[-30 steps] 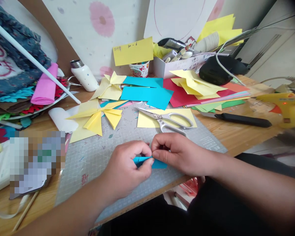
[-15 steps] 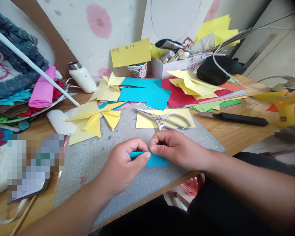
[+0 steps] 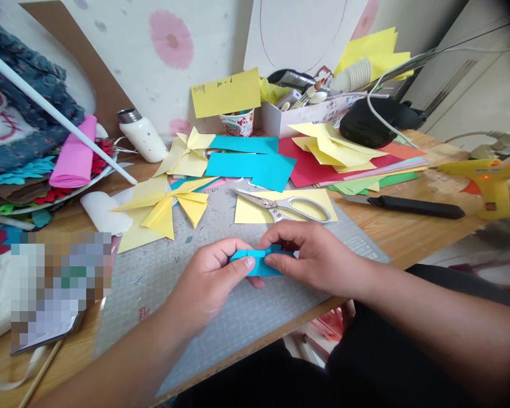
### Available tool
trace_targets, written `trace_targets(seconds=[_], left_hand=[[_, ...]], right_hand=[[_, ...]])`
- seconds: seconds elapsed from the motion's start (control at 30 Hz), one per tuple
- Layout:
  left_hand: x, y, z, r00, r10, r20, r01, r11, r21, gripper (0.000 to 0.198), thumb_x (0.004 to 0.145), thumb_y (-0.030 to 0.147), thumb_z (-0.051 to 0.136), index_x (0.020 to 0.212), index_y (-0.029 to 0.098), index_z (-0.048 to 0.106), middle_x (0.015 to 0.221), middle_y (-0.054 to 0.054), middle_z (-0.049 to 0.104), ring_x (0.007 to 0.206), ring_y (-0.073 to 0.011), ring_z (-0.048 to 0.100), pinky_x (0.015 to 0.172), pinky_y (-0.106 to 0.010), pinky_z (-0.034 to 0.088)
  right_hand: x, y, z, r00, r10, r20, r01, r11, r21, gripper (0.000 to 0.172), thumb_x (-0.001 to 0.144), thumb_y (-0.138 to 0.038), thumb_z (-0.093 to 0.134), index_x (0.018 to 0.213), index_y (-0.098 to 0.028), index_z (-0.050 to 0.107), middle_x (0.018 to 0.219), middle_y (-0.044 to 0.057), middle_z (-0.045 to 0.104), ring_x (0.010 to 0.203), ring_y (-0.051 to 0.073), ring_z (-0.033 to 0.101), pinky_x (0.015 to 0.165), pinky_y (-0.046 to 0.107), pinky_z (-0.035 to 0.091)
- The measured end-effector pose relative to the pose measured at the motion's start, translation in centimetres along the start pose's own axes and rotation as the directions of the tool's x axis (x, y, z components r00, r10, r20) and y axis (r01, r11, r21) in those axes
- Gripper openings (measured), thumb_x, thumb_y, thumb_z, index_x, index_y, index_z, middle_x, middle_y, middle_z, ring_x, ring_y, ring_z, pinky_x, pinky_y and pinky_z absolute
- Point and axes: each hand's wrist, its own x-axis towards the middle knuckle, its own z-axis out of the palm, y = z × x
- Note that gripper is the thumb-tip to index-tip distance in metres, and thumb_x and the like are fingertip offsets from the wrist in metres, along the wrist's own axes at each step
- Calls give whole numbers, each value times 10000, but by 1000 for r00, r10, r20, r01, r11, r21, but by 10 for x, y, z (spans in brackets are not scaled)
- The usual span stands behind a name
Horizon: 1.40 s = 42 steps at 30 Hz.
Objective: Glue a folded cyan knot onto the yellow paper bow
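A small folded piece of blue paper [image 3: 259,265] is held just above the cutting mat [image 3: 153,306]. My left hand [image 3: 216,277] pinches its left part, thumb in front and fingers behind. My right hand [image 3: 308,252] grips the right part between thumb and fingers, which hide that end. Creases run along the paper's upper edge. Beyond my hands, silver scissors [image 3: 280,207] lie on a pale yellow sheet [image 3: 246,212]. To their left sits a folded yellow paper shape [image 3: 165,207].
Blue paper strips [image 3: 246,164] lie behind the scissors. On the right are a black-handled knife [image 3: 420,205] and a yellow glue gun [image 3: 488,184] with a glowing light. A phone [image 3: 63,300], a white bottle [image 3: 142,136] and a white pen-like rod [image 3: 59,107] are at left.
The blue paper has been raised and tilted, so more of its folded face shows. My right hand has shifted slightly right along it; my left fingers now show beneath.
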Motion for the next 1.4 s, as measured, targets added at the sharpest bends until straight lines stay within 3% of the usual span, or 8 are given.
trace_targets(seconds=[0.2, 0.37, 0.63, 0.9, 1.3, 1.4], left_hand=[[-1, 4, 1, 999, 10, 40, -5, 995, -104, 178, 862, 245, 509, 853, 175, 672, 719, -20, 722, 740, -177, 653, 792, -309, 455], [-2, 0, -2, 1000, 29, -7, -29, 999, 39, 193, 856, 190, 490, 802, 190, 674, 712, 3, 706, 726, -158, 639, 739, -288, 456], [-2, -2, -1, 999, 51, 3, -51, 993, 106, 140, 846, 243, 547, 777, 196, 660, 714, 17, 644, 709, -146, 603, 659, -267, 472], [-2, -2, 2, 998, 48, -33, -42, 987, 158, 176, 839, 312, 583, 724, 184, 618, 655, 29, 601, 654, -126, 568, 624, -253, 454], [-5, 2, 2, 998, 52, 28, -57, 981, 187, 218, 904, 345, 479, 786, 192, 581, 710, 29, 612, 722, -135, 558, 704, -266, 418], [-5, 4, 2, 998, 49, 25, -54, 960, 276, 220, 915, 346, 459, 796, 193, 562, 728, 29, 620, 733, -138, 570, 709, -272, 419]], right_hand=[[0, 0, -3, 994, 89, 65, -95, 991, 92, 99, 792, -204, 614, 863, -163, 669, 731, -9, 635, 617, 91, 513, 588, 221, 429], [0, 0, 0, 988, 118, 99, -132, 980, 146, 96, 800, -237, 628, 844, -162, 669, 703, -12, 635, 592, 81, 506, 552, 202, 417], [0, -2, 2, 989, 109, 103, -127, 974, 187, 81, 779, -215, 655, 819, -145, 661, 704, -9, 644, 593, 73, 516, 552, 185, 423], [2, 1, 7, 976, 150, 156, -192, 930, 313, 187, 762, -311, 690, 824, -143, 636, 711, 20, 639, 632, 122, 562, 592, 250, 440], [6, 5, 8, 958, 197, 207, -269, 864, 425, 264, 747, -392, 702, 771, -165, 570, 688, 20, 632, 655, 141, 571, 622, 274, 421], [6, 5, 7, 959, 197, 205, -268, 869, 416, 266, 749, -396, 700, 766, -167, 565, 699, 26, 638, 674, 152, 580, 638, 285, 424]])
